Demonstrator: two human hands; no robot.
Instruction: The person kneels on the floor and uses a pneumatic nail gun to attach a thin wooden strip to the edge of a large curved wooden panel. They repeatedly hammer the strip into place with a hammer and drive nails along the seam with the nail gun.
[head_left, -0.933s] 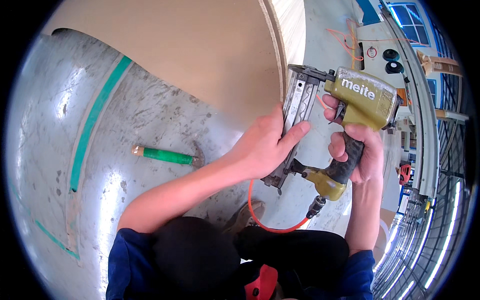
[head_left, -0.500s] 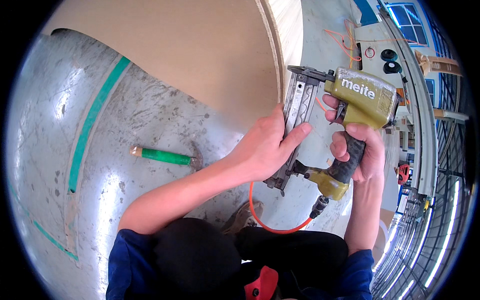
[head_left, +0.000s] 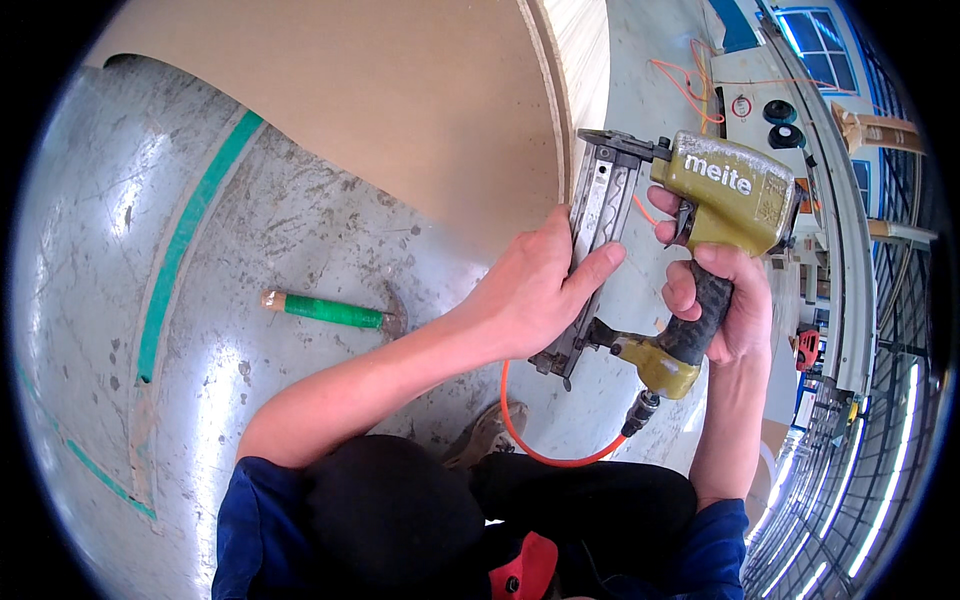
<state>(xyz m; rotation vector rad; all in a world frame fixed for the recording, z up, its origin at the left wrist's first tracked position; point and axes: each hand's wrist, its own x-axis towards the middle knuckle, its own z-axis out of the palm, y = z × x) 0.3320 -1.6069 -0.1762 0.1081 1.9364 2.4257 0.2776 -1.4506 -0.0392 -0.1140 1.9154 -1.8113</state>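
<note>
Your right hand (head_left: 722, 305) fingers wrap the nailer (head_left: 700, 230) grip | your left hand (head_left: 535, 290) fingers clasp its magazine (head_left: 595, 235) | hammer (head_left: 330, 311) on floor, well left of your fingers

Left hand (head_left: 530, 290) covers middle of nail gun (head_left: 725, 190) magazine. Orange air hose (head_left: 545, 445) vanishes behind dark trousers. Hammer (head_left: 335, 312) head blurred. Far workshop clutter too small to identify.
</note>
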